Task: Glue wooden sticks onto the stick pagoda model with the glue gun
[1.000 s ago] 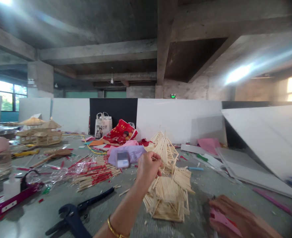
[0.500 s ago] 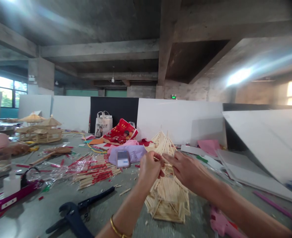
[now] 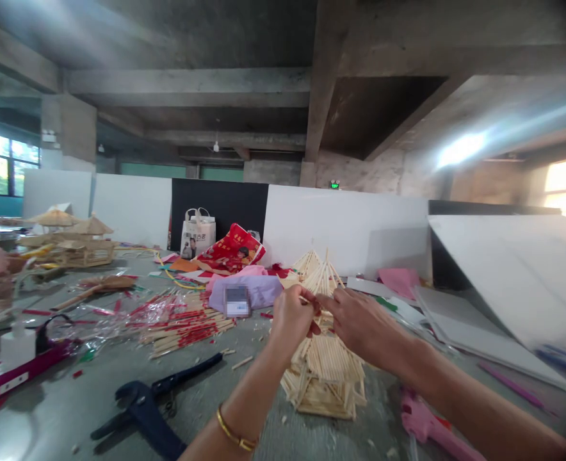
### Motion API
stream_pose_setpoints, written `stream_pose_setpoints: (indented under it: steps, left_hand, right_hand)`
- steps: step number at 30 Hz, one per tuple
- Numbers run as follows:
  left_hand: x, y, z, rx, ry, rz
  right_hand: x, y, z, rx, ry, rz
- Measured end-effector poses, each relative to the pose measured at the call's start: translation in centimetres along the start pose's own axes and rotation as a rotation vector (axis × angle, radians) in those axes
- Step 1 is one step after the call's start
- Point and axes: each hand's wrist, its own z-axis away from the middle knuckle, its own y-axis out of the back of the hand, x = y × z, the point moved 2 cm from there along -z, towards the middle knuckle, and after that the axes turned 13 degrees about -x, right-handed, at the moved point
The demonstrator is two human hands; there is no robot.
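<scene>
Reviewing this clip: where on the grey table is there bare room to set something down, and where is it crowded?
Bare grey table shows between the dark blue pliers and the stick-built pagoda model, and at the near left edge. Crowded: the red-tipped stick pile in plastic wrap beyond, and around the pink glue gun. The left hand and right hand touch the model's upper tier.

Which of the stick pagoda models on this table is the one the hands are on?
The pale stick pagoda at centre front; left hand and right hand meet at its spire. The roofed models stand untouched at far left.
</scene>
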Motion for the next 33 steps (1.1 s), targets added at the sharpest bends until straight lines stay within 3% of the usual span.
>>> stream_pose_setpoints:
  steps: [7, 13, 19, 33]
  left_hand:
    - [-0.2, 0.2, 0.4, -0.045, -0.024, -0.019]
    - [0.5, 1.3, 1.4, 0.039, -0.134, -0.214]
    - [0.6, 1.1, 1.5, 0.042, -0.209, -0.412]
    - [0.4, 0.8, 0.9, 0.03, -0.206, -0.441]
  right_hand:
    - [0.8, 1.0, 1.2, 0.088, 0.022, -0.213]
    - [2.1, 1.2, 2.7, 0.139, -0.022, -0.278]
    - [2.3, 0.5, 3.1, 0.149, -0.025, -0.285]
    - [2.1, -0.3, 4.2, 0.151, -0.061, -0.291]
